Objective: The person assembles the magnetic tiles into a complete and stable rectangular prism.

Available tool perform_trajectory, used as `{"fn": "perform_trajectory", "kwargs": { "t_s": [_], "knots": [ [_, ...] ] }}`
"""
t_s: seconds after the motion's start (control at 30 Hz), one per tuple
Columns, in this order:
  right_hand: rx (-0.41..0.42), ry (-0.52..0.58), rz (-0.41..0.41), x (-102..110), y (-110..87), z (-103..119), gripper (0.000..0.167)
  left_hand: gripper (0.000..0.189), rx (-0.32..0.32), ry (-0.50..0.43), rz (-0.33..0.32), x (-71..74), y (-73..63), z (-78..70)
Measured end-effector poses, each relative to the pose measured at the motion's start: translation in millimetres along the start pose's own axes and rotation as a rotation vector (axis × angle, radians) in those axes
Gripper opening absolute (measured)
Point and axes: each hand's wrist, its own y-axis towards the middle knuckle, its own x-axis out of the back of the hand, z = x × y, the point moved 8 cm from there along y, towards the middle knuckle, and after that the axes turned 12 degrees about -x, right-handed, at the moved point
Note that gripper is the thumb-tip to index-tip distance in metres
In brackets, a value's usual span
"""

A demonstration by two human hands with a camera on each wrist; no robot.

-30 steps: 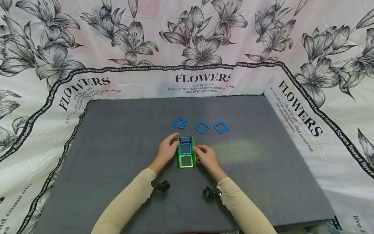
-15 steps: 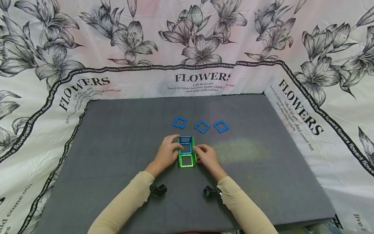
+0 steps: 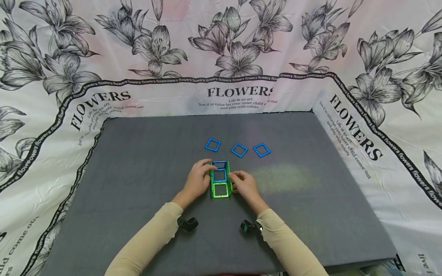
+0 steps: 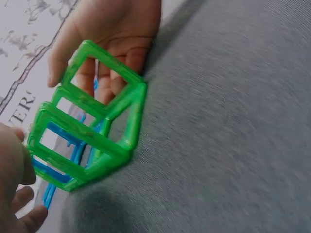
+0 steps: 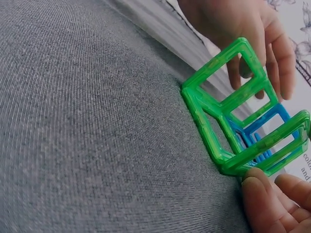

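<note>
In the head view, a trough of magnetic tiles (image 3: pixel 220 196) stands at mid-table. Its side walls are green squares; the floor has a green tile in front and a blue tile (image 3: pixel 219 181) behind. A further blue tile (image 3: pixel 219 163) forms the far end. My left hand (image 3: pixel 196 181) holds the left wall near that end, one digit over the edge. Opposite, my right hand (image 3: pixel 246 187) pinches the right green wall (image 5: pixel 265 141), fingertips low on its outer side in the right wrist view. The trough's near end is open in the left wrist view.
Beyond the trough lie three loose blue square tiles: a left one (image 3: pixel 211 150), a middle one (image 3: pixel 236 153) and a right one (image 3: pixel 256 152). The grey table (image 3: pixel 145 153) meets flower-printed cloth (image 3: pixel 165 96) along its back and sides.
My left hand has shifted slightly inward; its digit first reached over the left wall towards the blue floor tile, then moved back to the far end. The right hand and loose tiles stay put.
</note>
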Motion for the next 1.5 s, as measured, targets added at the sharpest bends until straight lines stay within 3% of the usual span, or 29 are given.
{"fn": "perform_trajectory", "kwargs": {
  "t_s": [0.2, 0.37, 0.6, 0.83, 1.5],
  "knots": [
    [-0.014, 0.019, 0.073, 1, -12.0, -1, 0.042, 0.038, 0.288, -0.211, -0.049, -3.1, 3.7, 26.7],
    [0.008, -0.009, 0.115, 4, -29.6, -3, 0.044, 0.038, 0.404, -0.284, 0.034, -10.2, 18.0, 40.9],
    [-0.007, 0.154, 0.138, 2, -51.7, -12, 0.047, 0.040, 0.440, -0.282, 0.206, -19.1, 41.1, 47.3],
    [-0.027, 0.266, 0.159, -6, -58.5, -16, 0.051, 0.047, 0.476, -0.277, 0.329, -23.8, 43.6, 50.3],
    [-0.064, 0.363, 0.168, 2, -51.3, -17, 0.051, 0.051, 0.480, -0.232, 0.361, -14.1, 34.9, 53.1]
  ]
}}
